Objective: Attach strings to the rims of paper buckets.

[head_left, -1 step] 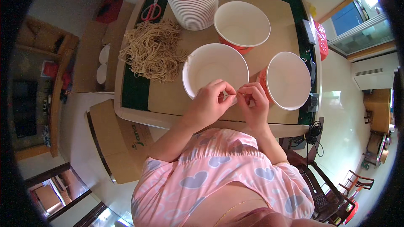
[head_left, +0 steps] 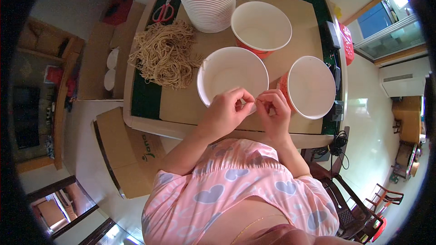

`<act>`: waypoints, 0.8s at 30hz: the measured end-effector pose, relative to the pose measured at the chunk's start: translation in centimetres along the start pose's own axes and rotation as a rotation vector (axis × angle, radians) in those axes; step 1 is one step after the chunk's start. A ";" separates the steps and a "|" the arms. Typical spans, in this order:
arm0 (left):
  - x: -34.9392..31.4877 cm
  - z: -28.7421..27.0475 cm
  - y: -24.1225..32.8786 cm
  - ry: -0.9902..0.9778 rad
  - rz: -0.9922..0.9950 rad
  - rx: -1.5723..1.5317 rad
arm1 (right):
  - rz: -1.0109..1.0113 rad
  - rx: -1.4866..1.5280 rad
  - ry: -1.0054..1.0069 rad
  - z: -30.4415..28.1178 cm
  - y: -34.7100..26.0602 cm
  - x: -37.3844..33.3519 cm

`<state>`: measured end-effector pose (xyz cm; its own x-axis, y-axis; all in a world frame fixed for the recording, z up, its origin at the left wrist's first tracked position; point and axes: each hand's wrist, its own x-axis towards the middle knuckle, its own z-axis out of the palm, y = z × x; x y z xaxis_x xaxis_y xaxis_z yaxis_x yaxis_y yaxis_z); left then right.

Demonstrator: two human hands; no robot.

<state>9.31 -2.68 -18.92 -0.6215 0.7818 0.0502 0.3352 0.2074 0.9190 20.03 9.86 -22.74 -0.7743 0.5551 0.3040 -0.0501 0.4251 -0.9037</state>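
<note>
Thin strand [head_left: 255, 102], too small to make out fully, sits between the left hand [head_left: 227, 111] and the right hand [head_left: 274, 111], each with thumb and forefinger pressed together on it; its long axis seems to run crosswise from hand to hand, though I cannot tell which way its ends point. Just beyond the fingers, a white tub [head_left: 231, 70] opens upward, with two more tubs [head_left: 313, 86] behind and to the right. Farther out, tangled twine [head_left: 168, 56] lies left of a tall tub stack [head_left: 206, 4], near red-handled scissors [head_left: 163, 12].
</note>
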 end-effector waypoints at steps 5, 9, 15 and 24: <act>-0.2 0.2 0.1 0.038 -0.078 -0.069 | -0.006 0.000 0.004 0.0 0.1 -0.1; -0.1 0.3 -0.1 0.044 -0.062 0.040 | -0.007 0.004 0.000 0.0 0.2 0.0; 0.0 0.6 -0.6 0.111 0.091 0.065 | -0.001 0.011 -0.008 0.0 0.1 0.0; -0.2 0.2 -0.5 0.132 0.040 0.090 | 0.032 -0.010 -0.068 -0.1 -0.7 0.1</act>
<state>9.39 -2.87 -19.49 -0.6917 0.7079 0.1426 0.4199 0.2337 0.8769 20.11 9.69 -22.07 -0.8163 0.5189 0.2538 -0.0190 0.4151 -0.9096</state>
